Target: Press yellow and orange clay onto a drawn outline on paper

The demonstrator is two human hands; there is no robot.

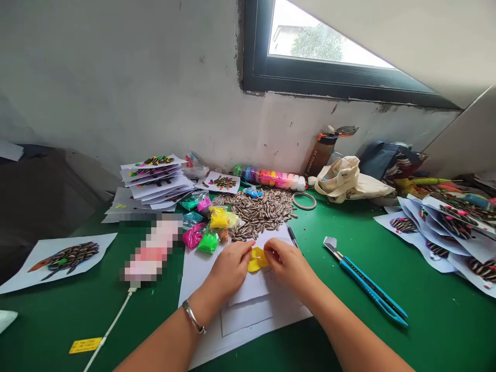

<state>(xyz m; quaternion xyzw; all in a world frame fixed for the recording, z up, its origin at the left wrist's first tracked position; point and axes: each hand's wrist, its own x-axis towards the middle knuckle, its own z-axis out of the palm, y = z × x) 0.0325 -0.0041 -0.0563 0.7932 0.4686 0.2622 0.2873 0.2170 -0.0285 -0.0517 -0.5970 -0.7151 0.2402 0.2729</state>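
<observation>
Between my two hands is a piece of yellow modelling clay [256, 260], stretched flat with a gap in its middle. My left hand [231, 264] pinches its left side, and my right hand [285, 261] grips its right side with bent fingers. Both hands are over white paper sheets [248, 318] with faint pencil lines. Just beyond them spreads a heap of striped sunflower seeds [267, 206]. Bags of coloured clay lie to the left of the heap, among them a yellow bag [219, 218] and a green bag [208, 243].
A blue utility knife [368, 284] lies right of the paper, and a black pen [292, 235] by its top edge. Stacked seed pictures stand at left [155, 181] and right [445, 232]. A tape ring [304, 201], cloth bag [344, 181] and bottle [321, 154] sit near the wall.
</observation>
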